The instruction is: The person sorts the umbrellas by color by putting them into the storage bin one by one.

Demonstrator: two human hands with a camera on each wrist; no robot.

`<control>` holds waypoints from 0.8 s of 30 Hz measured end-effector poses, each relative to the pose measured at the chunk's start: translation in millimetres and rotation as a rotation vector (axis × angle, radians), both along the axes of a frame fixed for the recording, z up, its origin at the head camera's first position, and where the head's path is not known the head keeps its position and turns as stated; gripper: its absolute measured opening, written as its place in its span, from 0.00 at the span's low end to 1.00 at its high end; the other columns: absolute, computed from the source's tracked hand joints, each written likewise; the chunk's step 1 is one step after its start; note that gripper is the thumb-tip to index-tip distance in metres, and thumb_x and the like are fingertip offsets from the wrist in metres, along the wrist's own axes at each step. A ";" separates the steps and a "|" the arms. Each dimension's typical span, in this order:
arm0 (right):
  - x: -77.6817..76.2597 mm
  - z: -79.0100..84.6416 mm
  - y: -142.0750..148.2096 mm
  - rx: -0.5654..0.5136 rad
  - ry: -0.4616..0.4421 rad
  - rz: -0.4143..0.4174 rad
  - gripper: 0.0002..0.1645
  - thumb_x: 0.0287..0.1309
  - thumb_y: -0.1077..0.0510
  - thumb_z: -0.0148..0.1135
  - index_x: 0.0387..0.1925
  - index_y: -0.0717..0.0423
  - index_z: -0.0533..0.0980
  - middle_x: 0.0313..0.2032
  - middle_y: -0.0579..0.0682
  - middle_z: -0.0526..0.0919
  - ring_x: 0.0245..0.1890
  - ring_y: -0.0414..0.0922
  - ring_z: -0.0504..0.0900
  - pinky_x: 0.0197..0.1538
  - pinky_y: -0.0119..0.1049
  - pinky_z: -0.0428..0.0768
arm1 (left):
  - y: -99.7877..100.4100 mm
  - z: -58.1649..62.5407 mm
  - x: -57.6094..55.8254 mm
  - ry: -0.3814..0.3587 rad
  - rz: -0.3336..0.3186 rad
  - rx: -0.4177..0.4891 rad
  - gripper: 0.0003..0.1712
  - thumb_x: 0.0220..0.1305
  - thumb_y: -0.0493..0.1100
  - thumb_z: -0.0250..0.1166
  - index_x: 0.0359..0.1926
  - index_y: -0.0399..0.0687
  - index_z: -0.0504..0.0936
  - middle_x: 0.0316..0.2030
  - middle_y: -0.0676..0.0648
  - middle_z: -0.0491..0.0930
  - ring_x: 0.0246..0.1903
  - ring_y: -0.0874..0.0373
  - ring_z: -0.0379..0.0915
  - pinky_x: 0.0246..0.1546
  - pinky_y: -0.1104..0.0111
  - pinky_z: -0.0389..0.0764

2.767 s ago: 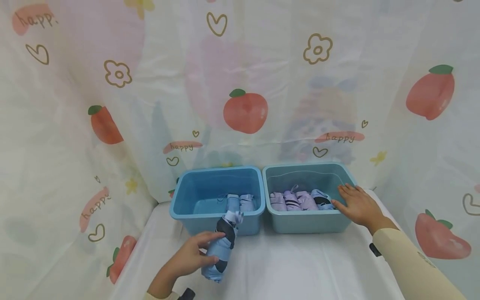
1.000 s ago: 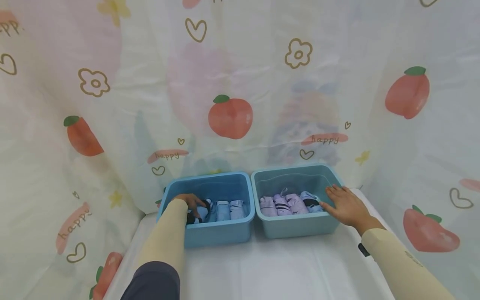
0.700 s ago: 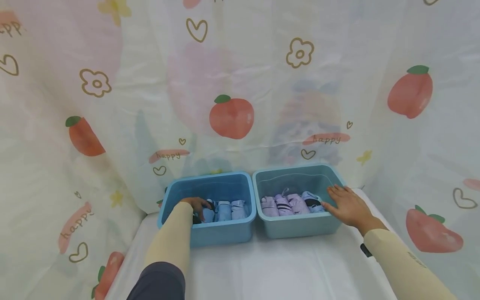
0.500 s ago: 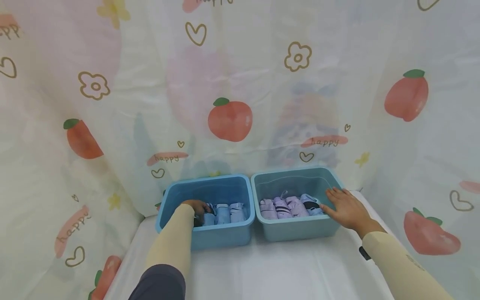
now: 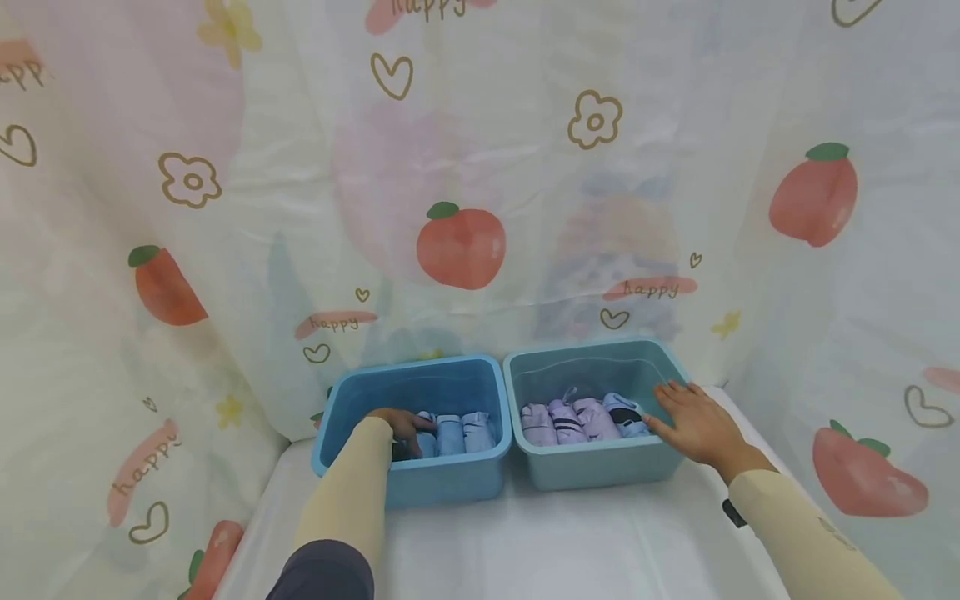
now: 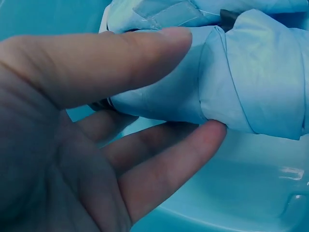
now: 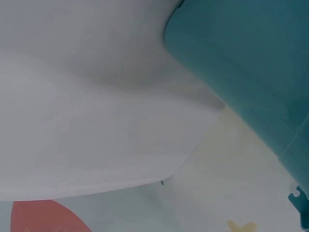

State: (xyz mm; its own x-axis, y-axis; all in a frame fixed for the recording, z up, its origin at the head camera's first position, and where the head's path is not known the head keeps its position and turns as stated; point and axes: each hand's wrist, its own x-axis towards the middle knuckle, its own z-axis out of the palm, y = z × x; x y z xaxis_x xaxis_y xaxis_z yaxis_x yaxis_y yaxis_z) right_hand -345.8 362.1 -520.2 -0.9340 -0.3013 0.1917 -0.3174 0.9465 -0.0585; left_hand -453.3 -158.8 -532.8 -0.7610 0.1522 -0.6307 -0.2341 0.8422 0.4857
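My left hand (image 5: pixel 405 427) is inside the blue bin (image 5: pixel 442 485), with thumb and fingers about a light-blue folded umbrella (image 6: pixel 260 72). In the left wrist view the thumb lies across its upper side, and fingertips touch its lower edge. That umbrella lies beside another blue folded umbrella (image 5: pixel 450 435), with a paler one (image 5: pixel 477 432) at the bin's right end. My right hand (image 5: pixel 697 425) rests with straight fingers on the right rim of the grey-green bin (image 5: pixel 600 467). The right wrist view shows only that bin's outside and the cloth, not the hand.
The grey-green bin holds several folded umbrellas, lilac ones (image 5: pixel 567 423) and a blue-and-black one (image 5: pixel 626 415) on the right. Both bins stand side by side on a white-covered table (image 5: pixel 570 542), against a printed curtain (image 5: pixel 465 167) that also closes off both sides.
My left hand has carried the blue-and-black umbrella from in front of the blue bin into it, then shifted right toward the other umbrellas. My right hand stays on the rim.
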 end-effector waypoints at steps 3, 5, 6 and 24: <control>-2.6 2.1 -3.4 0.002 0.008 0.011 0.48 0.67 0.32 0.47 0.66 0.71 0.65 0.65 0.67 0.67 0.67 0.65 0.59 0.68 0.59 0.51 | -4.2 2.6 1.5 -0.012 0.000 0.028 0.38 0.51 0.34 0.73 0.64 0.61 0.77 0.69 0.42 0.62 0.66 0.39 0.58 0.59 0.42 0.65; -4.2 2.6 -5.3 0.001 0.009 0.018 0.47 0.67 0.32 0.47 0.66 0.71 0.65 0.65 0.67 0.67 0.68 0.65 0.59 0.68 0.59 0.51 | -7.6 5.5 1.8 -0.017 -0.030 0.041 0.37 0.53 0.34 0.72 0.64 0.58 0.76 0.68 0.42 0.64 0.64 0.40 0.62 0.59 0.44 0.65; -4.8 2.7 -5.9 0.000 0.006 0.020 0.48 0.67 0.32 0.47 0.66 0.71 0.65 0.65 0.67 0.67 0.68 0.65 0.59 0.68 0.59 0.51 | -9.1 8.5 2.1 -0.019 -0.055 0.045 0.37 0.54 0.34 0.71 0.65 0.57 0.75 0.68 0.42 0.65 0.63 0.41 0.63 0.59 0.45 0.66; -16.2 6.6 23.6 -0.075 -0.078 0.000 0.53 0.64 0.31 0.50 0.67 0.74 0.60 0.66 0.72 0.61 0.68 0.68 0.54 0.67 0.62 0.49 | -12.5 71.6 5.7 0.190 -0.209 0.049 0.31 0.68 0.45 0.63 0.70 0.51 0.68 0.61 0.39 0.72 0.55 0.42 0.74 0.44 0.51 0.80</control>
